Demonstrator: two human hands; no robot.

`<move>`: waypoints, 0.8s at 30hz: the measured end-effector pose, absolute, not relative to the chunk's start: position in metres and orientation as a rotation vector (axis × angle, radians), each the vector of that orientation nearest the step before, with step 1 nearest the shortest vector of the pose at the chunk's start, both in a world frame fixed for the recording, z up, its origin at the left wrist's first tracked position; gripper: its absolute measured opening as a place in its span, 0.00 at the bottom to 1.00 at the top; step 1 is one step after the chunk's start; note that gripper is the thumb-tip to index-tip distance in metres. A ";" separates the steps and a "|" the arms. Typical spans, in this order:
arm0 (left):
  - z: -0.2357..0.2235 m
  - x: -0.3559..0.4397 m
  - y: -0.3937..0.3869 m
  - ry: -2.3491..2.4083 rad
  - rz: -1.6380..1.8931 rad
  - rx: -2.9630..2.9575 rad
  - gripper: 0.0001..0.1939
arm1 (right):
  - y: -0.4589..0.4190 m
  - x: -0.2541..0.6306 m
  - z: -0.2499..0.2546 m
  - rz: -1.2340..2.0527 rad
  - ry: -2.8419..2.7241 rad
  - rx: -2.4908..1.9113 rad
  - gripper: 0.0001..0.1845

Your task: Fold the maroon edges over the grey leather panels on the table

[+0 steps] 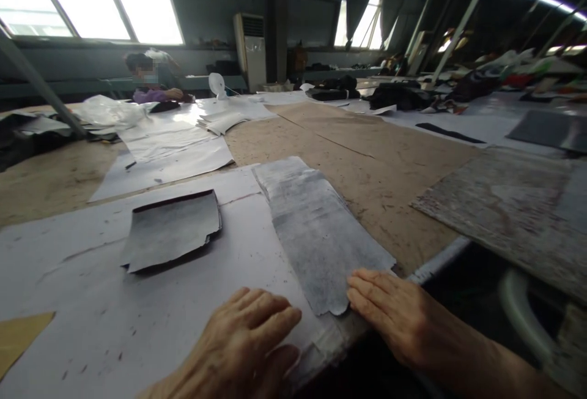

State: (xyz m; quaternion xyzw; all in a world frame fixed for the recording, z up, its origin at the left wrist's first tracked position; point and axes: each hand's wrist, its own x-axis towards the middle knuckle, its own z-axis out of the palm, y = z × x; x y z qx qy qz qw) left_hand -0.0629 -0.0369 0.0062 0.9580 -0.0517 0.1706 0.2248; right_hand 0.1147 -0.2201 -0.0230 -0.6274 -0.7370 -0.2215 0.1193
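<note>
A stack of long grey fabric-like pieces (316, 227) lies on the table and reaches its front edge. My right hand (394, 307) rests with outstretched fingers on the near right corner of this stack; its thumb is hidden. To the left of the stack, my left hand (247, 338) is over the white paper (247, 252), fingers extended and thumb lower, with nothing seen in it. Farther left lies a smaller stack of grey pieces with dark edges (172, 231), slightly curled at its rim.
Brown board (367, 148) covers the table behind the stack. A worn, stained board (499, 209) lies at the right, beside a dark gap. White sheets (174, 154) and a yellow-brown piece (22, 338) lie at the left. A person (156, 81) leans over the table's far side.
</note>
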 end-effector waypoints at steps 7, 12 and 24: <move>-0.018 -0.041 -0.032 -0.344 0.293 2.622 0.13 | -0.220 0.115 -0.026 -0.673 -1.594 -2.042 0.10; -0.026 -0.031 -0.030 -0.438 0.505 2.668 0.19 | -0.218 0.123 -0.028 -0.515 -1.294 -2.150 0.10; -0.036 -0.005 -0.018 -0.030 0.413 2.781 0.12 | -0.206 0.101 -0.033 -0.551 -1.814 -2.065 0.13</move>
